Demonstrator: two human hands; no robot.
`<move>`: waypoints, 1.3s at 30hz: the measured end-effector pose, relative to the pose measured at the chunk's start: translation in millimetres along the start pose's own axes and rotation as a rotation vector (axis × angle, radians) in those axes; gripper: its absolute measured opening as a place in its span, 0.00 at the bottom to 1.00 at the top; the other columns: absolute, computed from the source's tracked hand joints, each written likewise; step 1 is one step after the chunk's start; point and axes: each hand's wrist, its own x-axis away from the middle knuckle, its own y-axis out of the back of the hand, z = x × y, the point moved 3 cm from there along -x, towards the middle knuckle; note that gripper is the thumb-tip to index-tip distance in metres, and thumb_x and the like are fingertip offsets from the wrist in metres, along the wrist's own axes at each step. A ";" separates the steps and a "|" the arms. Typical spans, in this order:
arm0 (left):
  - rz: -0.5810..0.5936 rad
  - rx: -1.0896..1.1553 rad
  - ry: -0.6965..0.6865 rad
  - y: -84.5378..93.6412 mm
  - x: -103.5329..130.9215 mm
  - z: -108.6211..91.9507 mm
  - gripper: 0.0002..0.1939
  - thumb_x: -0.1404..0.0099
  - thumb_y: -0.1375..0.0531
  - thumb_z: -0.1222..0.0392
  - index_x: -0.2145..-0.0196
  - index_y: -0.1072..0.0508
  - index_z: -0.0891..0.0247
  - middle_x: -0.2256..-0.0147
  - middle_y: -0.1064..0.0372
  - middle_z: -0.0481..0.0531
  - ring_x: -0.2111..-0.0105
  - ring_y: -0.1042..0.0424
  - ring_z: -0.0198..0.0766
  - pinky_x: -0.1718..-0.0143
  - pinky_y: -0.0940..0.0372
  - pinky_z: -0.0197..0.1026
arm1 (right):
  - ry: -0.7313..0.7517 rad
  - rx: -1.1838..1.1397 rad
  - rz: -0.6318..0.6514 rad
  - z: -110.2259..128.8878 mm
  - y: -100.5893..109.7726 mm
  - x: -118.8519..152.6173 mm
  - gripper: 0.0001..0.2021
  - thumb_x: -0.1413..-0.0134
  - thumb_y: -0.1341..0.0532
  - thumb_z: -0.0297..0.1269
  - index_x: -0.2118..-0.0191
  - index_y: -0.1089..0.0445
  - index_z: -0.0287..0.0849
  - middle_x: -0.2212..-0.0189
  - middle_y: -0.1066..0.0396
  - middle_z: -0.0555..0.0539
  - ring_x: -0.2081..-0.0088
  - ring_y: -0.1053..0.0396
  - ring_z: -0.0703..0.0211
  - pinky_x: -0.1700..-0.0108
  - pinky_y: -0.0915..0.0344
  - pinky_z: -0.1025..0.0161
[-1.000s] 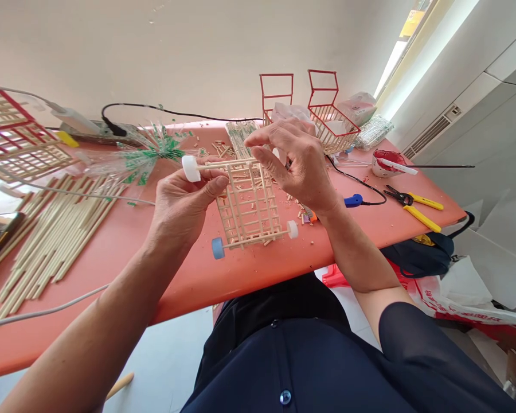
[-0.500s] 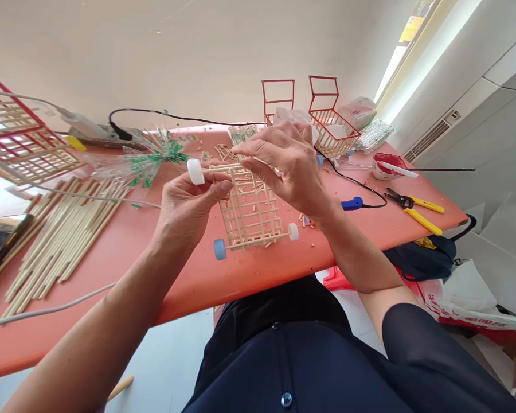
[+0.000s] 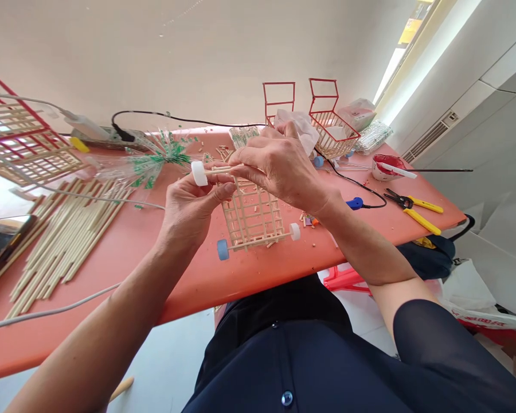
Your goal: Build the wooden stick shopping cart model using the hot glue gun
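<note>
A small openwork cart body (image 3: 253,221) of thin wooden sticks is in my hands above the table. My left hand (image 3: 187,206) grips its upper left corner, thumb in front, just behind a white bottle-cap wheel (image 3: 199,173). That wheel sits on the end of a wooden stick (image 3: 217,170) along the cart's far edge. My right hand (image 3: 279,169) is closed with thumb and fingertips pinching this stick; the stick's right part is hidden behind the hand. On the near edge another stick carries a blue cap (image 3: 222,250) at left and a white cap (image 3: 294,231) at right.
Many loose wooden sticks (image 3: 69,241) lie on the orange table (image 3: 189,281) at left. Behind stand red-trimmed stick carts (image 3: 335,135). At right are a cup of red paint (image 3: 384,167), yellow-handled pliers (image 3: 421,209) and a blue-handled corded tool (image 3: 355,203). Cables cross the table.
My right hand has shifted slightly left and down along the stick, its fingers drawn closer together. The cart and my left hand have moved a little to the right in view.
</note>
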 end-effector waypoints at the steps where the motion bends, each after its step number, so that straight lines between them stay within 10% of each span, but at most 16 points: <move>1: 0.000 0.002 0.002 0.4 0.2 0.5 0.16 0.51 0.18 0.49 0.71 0.16 0.57 0.60 0.20 0.54 0.56 0.22 0.46 0.65 0.29 0.43 | 0.003 0.006 0.020 0.8 0.7 -1.9 0.33 0.16 0.57 0.56 0.48 0.17 0.44 0.54 0.18 0.47 0.45 0.27 0.51 0.35 0.45 0.42; 17: -0.002 0.008 -0.010 0.4 4.3 -0.9 0.17 0.50 0.16 0.47 0.70 0.14 0.56 0.58 0.19 0.53 0.57 0.22 0.44 0.63 0.30 0.42 | 0.040 -0.054 0.147 -1.4 2.7 -7.6 0.16 0.19 0.44 0.43 0.53 0.20 0.43 0.56 0.21 0.47 0.50 0.28 0.50 0.35 0.43 0.41; 39: 0.027 -0.022 -0.039 -4.5 5.1 -2.2 0.18 0.49 0.16 0.47 0.70 0.16 0.56 0.55 0.19 0.54 0.49 0.20 0.50 0.50 0.25 0.50 | 0.072 -0.082 0.059 -4.1 -1.6 -6.5 0.31 0.19 0.55 0.50 0.58 0.18 0.41 0.60 0.20 0.47 0.52 0.29 0.54 0.36 0.40 0.36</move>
